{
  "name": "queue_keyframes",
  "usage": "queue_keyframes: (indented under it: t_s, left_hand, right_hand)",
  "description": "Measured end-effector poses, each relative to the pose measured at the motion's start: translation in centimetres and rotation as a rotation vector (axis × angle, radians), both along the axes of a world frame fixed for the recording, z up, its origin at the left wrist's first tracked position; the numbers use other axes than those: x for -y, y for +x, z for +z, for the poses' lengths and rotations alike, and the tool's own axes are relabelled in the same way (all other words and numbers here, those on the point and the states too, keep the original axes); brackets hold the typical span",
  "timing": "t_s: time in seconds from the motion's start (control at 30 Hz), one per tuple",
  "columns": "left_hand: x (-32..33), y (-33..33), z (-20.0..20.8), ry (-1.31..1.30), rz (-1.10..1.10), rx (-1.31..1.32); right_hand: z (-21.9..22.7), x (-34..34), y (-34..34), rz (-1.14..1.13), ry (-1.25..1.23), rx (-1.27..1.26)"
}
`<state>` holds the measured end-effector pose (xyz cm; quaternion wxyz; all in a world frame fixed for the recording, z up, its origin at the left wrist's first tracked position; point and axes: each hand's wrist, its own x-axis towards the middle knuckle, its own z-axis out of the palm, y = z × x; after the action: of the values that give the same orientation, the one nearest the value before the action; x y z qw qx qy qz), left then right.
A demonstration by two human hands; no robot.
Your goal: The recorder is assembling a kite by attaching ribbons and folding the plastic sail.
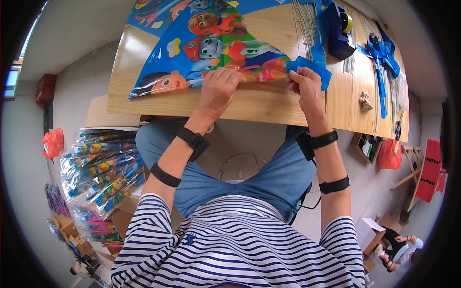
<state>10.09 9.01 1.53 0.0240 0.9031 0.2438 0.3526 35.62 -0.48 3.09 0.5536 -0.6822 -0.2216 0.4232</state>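
Note:
A glossy plastic kite sail (211, 48), printed with cartoon characters on blue, lies over the wooden table. My left hand (218, 91) is closed on its near edge, the fingers curled down against the film. To the right, my right hand (307, 87) pinches the sail's near corner between thumb and forefinger, where the film meets a blue plastic tail strip (319, 72). The sail's edge stretches between both hands, partly bunched. What lies beneath my curled left fingers is hidden.
On the table (336, 105) are thin pale rods (307, 24), a dark blue tape dispenser (338, 31), blue strips (384, 57) and a crumpled scrap (366, 102). Packaged printed bundles (103, 163) are piled at left. Another person (398, 249) is far off at lower right.

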Motion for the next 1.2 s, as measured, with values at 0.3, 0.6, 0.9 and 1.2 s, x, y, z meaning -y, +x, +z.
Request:
queue_keyframes:
  t_s: [0.3,0.6,0.9,1.2]
  left_hand:
    - [-0.9,0.3,0.8,0.039,0.104,-0.002]
    - [0.0,0.0,-0.9,-0.157,0.083,-0.012]
    - [0.4,-0.6,-0.6,-0.415,0.017,0.094]
    - [-0.3,-0.6,-0.7,-0.277,0.002,-0.063]
  right_hand:
    - [0.5,-0.2,-0.2,-0.037,0.063,0.054]
    - [-3.7,1.5,-2.0,-0.026,-0.201,0.864]
    - [-3.0,1.6,-2.5,-0.06,-0.257,0.877]
    - [-2.0,1.0,-0.8,-0.007,-0.088,0.422]
